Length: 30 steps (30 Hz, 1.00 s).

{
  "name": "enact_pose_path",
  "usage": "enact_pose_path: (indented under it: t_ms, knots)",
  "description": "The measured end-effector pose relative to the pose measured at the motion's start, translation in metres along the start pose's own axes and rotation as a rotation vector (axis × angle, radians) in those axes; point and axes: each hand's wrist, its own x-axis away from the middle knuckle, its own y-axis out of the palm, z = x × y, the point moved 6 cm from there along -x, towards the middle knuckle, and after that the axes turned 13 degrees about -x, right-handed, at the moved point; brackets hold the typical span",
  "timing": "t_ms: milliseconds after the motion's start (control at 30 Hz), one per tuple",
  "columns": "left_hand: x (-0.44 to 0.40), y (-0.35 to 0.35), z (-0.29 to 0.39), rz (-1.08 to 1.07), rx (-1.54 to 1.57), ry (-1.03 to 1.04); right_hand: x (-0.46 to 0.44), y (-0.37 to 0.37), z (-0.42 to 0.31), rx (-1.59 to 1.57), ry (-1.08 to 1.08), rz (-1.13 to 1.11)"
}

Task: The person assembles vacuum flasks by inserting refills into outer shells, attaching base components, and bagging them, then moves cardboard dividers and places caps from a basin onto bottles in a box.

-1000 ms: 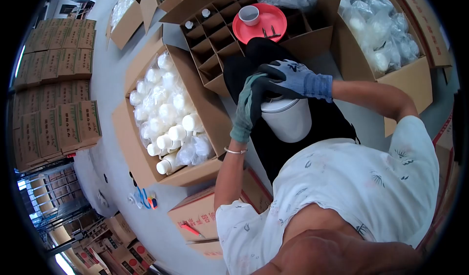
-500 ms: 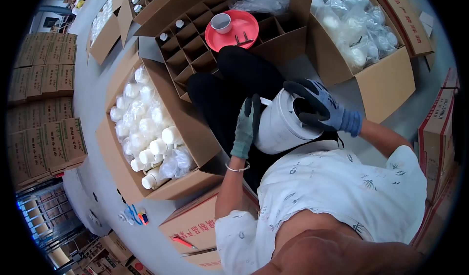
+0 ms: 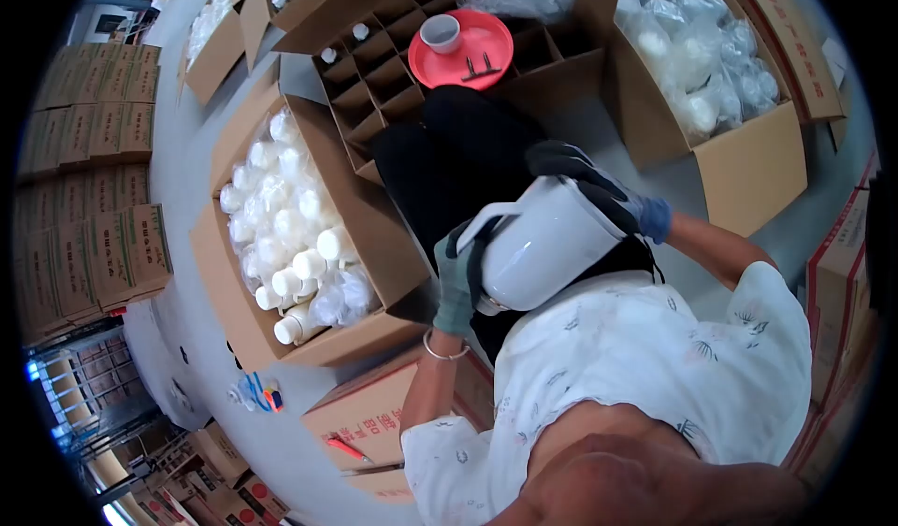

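Note:
A glossy pale grey jug (image 3: 552,245) with a loop handle lies tilted over my lap. My left hand (image 3: 457,281), in a grey-green glove with dark fingers, holds its lower left end beside the handle. My right hand (image 3: 599,187), in a blue-grey glove with a dark palm, is wrapped round the other end, fingers over the rim. The jug's mouth is turned away and hidden. Beyond my knees, a red plate (image 3: 496,35) holds a small grey cup (image 3: 441,33) and dark metal pieces (image 3: 481,66). It rests on a divided carton (image 3: 398,71).
To the left stands an open carton (image 3: 365,217) of white bottle-like parts in plastic bags (image 3: 281,208). Another open carton (image 3: 748,171) at upper right holds bagged pale parts. A red cutter (image 3: 348,447) lies on a closed box (image 3: 374,418). Stacked cartons (image 3: 94,255) line the left.
The jug has been turned, so its open end no longer faces me and its handle shows more. My left hand has shifted down to its base end; my right hand still holds the rim end.

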Motion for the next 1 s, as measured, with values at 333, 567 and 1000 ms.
enact_pose_path:
  t_ms: [333, 567, 1000]
  knots:
    - [-0.041, -0.002, 0.128, 0.095, -0.394, 0.863, 0.012, -0.042, 0.045, -0.918, 0.700, 0.473]
    - [-0.053, -0.021, 0.089, 0.244, -0.271, 0.407, -0.031, -0.046, -0.020, -0.342, 0.161, 0.214]
    - [-0.087, -0.020, 0.054, -0.036, 0.066, 0.019, -0.061, -0.054, -0.069, 0.250, -0.229, -0.053]
